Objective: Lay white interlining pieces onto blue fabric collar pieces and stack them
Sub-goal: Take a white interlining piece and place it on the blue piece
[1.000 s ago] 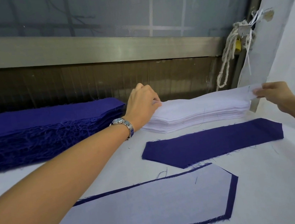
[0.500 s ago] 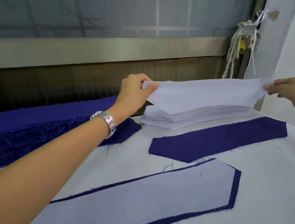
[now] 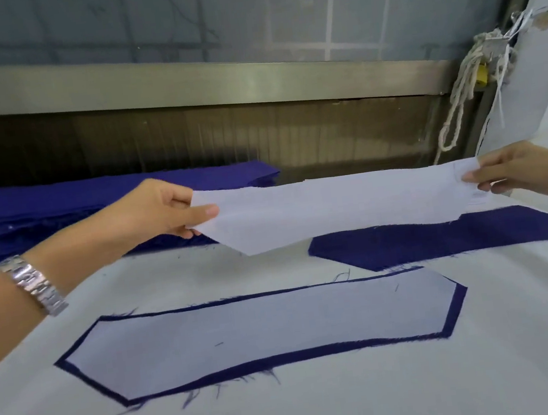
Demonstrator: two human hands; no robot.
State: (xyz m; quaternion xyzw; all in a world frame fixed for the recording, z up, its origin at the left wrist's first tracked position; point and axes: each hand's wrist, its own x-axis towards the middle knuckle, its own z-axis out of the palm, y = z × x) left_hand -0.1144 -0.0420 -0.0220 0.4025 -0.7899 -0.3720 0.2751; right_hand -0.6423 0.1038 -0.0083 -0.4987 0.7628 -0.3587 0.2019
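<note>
A white interlining piece [image 3: 338, 208] hangs stretched in the air between both hands. My left hand [image 3: 163, 214] pinches its left end and my right hand [image 3: 517, 174] pinches its right end. Just below and behind it a bare blue collar piece [image 3: 442, 238] lies flat on the white table [image 3: 325, 408]. Nearer to me lies another blue collar piece [image 3: 456, 309] with white interlining [image 3: 257, 333] covering it, only its blue border showing. The held piece hides the white interlining stack.
A thick stack of blue collar pieces [image 3: 42, 211] sits at the back left. Behind the table runs a metal rail [image 3: 216, 83] over a dark panel. A knotted white rope [image 3: 459, 98] hangs at the right beside a white wall.
Both hands lifted the top interlining piece off the white stack and brought it toward me, over the bare blue piece. The view moved closer.
</note>
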